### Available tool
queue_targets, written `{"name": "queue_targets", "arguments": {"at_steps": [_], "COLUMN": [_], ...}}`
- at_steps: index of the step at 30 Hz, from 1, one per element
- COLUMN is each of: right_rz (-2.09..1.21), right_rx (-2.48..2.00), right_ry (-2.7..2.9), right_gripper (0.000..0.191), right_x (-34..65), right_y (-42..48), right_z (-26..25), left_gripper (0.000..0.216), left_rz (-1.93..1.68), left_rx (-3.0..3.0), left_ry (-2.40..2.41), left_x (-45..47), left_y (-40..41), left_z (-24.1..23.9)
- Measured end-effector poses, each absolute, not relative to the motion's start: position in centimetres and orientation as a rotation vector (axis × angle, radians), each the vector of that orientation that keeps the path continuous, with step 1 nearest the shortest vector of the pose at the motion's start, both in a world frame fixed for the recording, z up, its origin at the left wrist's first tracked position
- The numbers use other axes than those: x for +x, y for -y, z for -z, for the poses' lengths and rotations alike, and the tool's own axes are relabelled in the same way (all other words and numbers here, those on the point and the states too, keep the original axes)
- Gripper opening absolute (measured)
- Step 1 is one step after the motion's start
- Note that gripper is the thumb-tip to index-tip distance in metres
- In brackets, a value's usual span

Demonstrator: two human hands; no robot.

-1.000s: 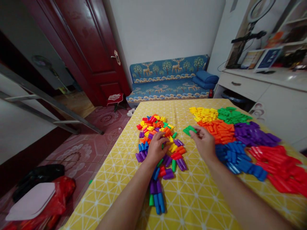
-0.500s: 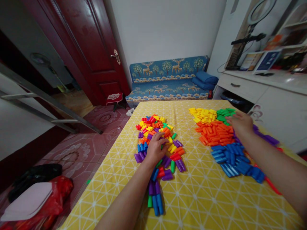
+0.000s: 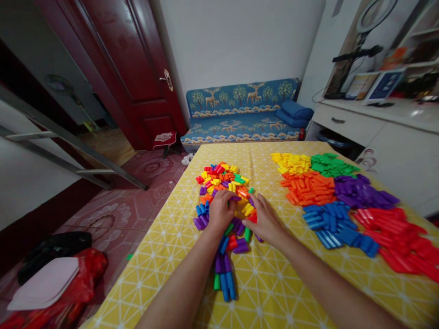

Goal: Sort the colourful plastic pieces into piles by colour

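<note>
On the yellow patterned tablecloth (image 3: 270, 288) lies a mixed pile of small plastic tube-like pieces (image 3: 219, 176) in several colours. My left hand (image 3: 220, 212) is over the middle of this pile, its fingers closed on a purple plastic piece (image 3: 235, 198) that sticks out at the fingertips. Along the pile's right edge is my right hand (image 3: 265, 221), open, thumb and fingers apart around some yellow and red pieces. Nothing shows in its grasp. Blue tubes (image 3: 227, 285) and a green tube (image 3: 216, 281) lie at the pile's near end.
Groups sorted by colour lie on the right: yellow (image 3: 291, 163), green (image 3: 331, 164), orange (image 3: 308, 188), purple (image 3: 363, 192), blue (image 3: 331, 219) and red (image 3: 401, 237). A blue sofa (image 3: 236, 121) stands behind the table, a white cabinet (image 3: 394, 146) at the right.
My right hand has come left from the green group to the mixed pile, uncovering the purple and red groups. My left hand stays over the pile, and a purple piece now shows at its fingertips.
</note>
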State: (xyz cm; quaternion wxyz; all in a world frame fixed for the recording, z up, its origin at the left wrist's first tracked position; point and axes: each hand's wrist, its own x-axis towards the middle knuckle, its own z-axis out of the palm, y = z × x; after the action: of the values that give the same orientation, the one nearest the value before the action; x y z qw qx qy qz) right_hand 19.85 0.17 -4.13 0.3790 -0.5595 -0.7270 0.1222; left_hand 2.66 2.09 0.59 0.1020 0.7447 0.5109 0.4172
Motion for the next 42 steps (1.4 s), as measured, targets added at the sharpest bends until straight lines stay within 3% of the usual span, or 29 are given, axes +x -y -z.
{"name": "queue_targets", "arguments": {"at_steps": [5, 10, 14, 18, 27, 37, 42], "right_rz": [-0.316, -0.219, -0.07, -0.059, -0.178, -0.208, -0.185], "right_rx": [-1.437, -1.334, -1.252, -1.328, -1.625, -1.561, -1.505], "right_ry": [1.696, 1.58, 1.755, 2.021, 2.163, 2.243, 2.226], "right_gripper": [0.069, 0.039, 0.023, 0.026, 0.07, 0.059, 0.045], "right_x": [17.9, 18.0, 18.6, 18.4, 17.7, 17.8, 18.1], "right_y": [-2.4, -2.3, -0.6, 0.1, -0.1, -0.3, -0.7], "right_z": [3.8, 2.1, 0.4, -0.1, 0.4, 0.2, 0.3], "left_gripper": [0.023, 0.02, 0.025, 0.019, 0.022, 0.037, 0.038], "left_rz": [-1.28, -1.333, -1.458, -1.441, -1.164, -0.978, -0.96], "left_rx": [2.161, 2.199, 2.204, 2.256, 2.194, 2.328, 2.332], "left_ry": [-1.624, -1.708, -1.773, -1.731, -1.797, -1.702, -1.664], "left_x": [2.6, 2.5, 2.3, 2.3, 2.8, 2.9, 2.8], "left_y": [-1.6, -1.5, -1.8, -1.6, -1.2, -1.4, -1.4], "left_z": [-1.0, -1.1, -1.0, -1.1, -1.0, -1.0, -1.0]}}
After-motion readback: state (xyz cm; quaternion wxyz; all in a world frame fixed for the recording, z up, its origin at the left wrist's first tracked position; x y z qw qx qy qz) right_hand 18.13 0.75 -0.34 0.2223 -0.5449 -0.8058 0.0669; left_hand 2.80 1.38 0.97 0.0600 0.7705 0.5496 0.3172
